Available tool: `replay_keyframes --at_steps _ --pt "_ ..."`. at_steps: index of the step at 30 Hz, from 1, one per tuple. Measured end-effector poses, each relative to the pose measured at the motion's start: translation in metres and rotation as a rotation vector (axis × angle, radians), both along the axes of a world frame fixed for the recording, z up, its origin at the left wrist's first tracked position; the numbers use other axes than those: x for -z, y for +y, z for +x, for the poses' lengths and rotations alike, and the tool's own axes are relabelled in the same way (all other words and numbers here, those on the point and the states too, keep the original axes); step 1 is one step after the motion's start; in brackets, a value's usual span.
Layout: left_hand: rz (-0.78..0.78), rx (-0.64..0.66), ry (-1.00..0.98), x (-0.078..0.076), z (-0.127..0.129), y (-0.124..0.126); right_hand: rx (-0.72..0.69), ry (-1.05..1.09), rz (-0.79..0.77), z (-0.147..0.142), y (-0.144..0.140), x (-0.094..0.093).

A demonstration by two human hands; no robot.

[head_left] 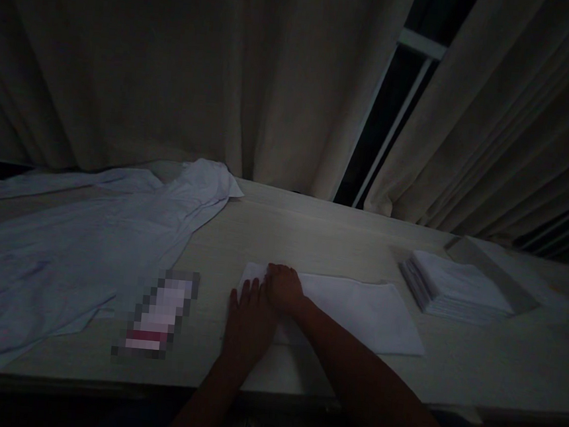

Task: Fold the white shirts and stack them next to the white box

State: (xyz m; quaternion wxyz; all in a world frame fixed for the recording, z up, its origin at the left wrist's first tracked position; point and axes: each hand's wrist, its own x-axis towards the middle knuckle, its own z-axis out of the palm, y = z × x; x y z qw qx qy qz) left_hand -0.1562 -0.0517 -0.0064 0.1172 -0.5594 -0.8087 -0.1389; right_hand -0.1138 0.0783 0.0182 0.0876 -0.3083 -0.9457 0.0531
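Near the front edge of the surface (283, 233), the cloth (355, 316) is laid lengthwise along it, left end covered by left hand (252, 314) (fingers outstretched) and right hand (284, 290), whose grip cannot be told; room is left rearward.

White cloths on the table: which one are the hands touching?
The single folded cloth under the left hand and right hand. The folded stack and spread-out garment have no hands on them.

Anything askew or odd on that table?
The white shirt at left: it sprawls rumpled, hanging past the near edge of the table, while the white cloth lies flat and the stack looks neat. The pixelated patch can't be judged.
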Motion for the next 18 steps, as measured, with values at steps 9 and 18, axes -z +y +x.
replay_keyframes --at_steps 9,18 --pt "-0.004 -0.042 -0.087 0.009 0.000 0.002 0.193 -0.063 -0.035 -0.019 0.016 0.003" --pt "0.030 -0.052 -0.066 0.001 0.001 -0.001 0.041 0.178 0.009 0.013 0.000 -0.011"
